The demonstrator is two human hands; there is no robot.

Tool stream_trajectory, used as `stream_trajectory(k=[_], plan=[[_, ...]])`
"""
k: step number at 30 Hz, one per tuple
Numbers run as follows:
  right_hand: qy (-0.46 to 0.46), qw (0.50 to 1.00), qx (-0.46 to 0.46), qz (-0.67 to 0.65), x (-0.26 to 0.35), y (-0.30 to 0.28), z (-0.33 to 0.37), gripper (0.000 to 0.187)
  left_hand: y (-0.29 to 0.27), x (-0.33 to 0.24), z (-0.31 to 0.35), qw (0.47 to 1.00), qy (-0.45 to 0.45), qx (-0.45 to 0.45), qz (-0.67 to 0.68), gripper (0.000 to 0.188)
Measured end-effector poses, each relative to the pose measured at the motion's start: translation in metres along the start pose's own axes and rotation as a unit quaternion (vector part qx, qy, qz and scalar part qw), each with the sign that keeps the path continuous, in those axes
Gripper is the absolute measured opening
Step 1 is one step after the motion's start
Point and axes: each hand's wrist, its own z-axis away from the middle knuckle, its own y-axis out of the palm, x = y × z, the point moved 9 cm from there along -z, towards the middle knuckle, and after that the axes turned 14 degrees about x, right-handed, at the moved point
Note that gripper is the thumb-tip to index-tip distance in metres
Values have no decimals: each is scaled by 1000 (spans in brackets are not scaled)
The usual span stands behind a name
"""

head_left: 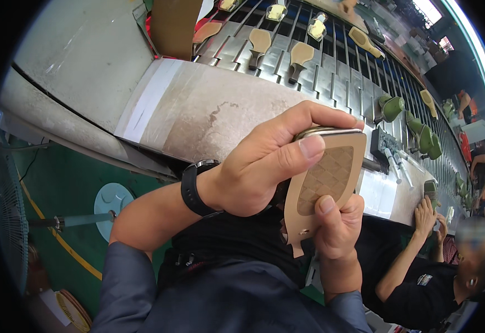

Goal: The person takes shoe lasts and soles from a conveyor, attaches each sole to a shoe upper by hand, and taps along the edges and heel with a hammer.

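A tan shoe upper (335, 177) with a woven-pattern panel and a plain border is tilted in front of me. Its broad end is uppermost and shows a thin layered edge; a small slit and a pointed tab mark its lower end. My left hand (270, 161), with a black watch on the wrist, grips the broad end, thumb on the face and fingers over the top edge. Lower down, my right hand (338, 225) pinches the side, its thumb pressed on the woven panel. The fingers behind the piece are mostly hidden.
Beyond the worktable (198, 111) runs a slatted conveyor (278, 72) bearing tan soles (302, 54) and green shoes (391, 106). White pens (392, 165) lie beside a dark block (384, 145). A co-worker (420, 283) handles a shoe at the right. A fan (9, 216) stands at the left.
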Motion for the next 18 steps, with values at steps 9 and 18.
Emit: stream_trajectory(k=[9,18], plan=[[1,996,4,87,13,3,2,30,-5,-4,8,995,-14,-23,-95,70],[-8,991,54,123,14,34,-1,25,-4,-35,29,978,-86,-158,-104,21]])
